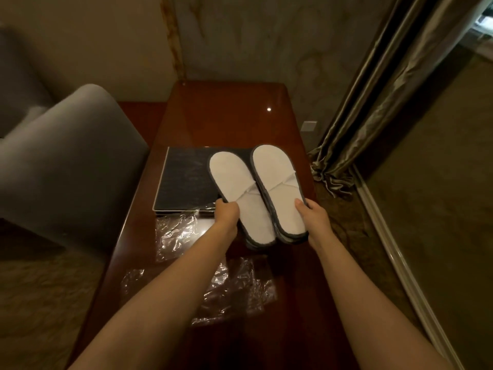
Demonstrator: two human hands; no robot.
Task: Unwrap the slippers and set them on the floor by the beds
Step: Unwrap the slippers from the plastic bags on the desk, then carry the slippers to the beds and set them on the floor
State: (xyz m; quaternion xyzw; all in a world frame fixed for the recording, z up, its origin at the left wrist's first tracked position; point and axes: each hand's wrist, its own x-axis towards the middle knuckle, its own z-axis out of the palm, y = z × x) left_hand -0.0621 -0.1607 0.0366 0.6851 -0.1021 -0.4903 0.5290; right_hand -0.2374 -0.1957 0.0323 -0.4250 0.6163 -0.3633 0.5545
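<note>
Two white slippers with grey edging are held side by side above a glossy wooden table (pixel 226 113). My left hand (pixel 226 212) grips the left slipper (pixel 234 188) at its left edge. My right hand (pixel 313 213) grips the right slipper (pixel 277 188) at its right edge, thumb on top. Both slippers point away from me, toes up, and each looks stacked on another grey sole beneath. Two crumpled clear plastic wrappers lie on the table, one (pixel 176 233) under my left wrist and one (pixel 234 287) nearer me between my forearms.
A dark flat pad (pixel 184 180) lies on the table behind the slippers. A grey upholstered armchair (pixel 66 166) stands to the left. Heavy curtains (pixel 373 102) hang at the right above a metal floor track (pixel 400 263). Carpeted floor (pixel 440 182) lies to the right.
</note>
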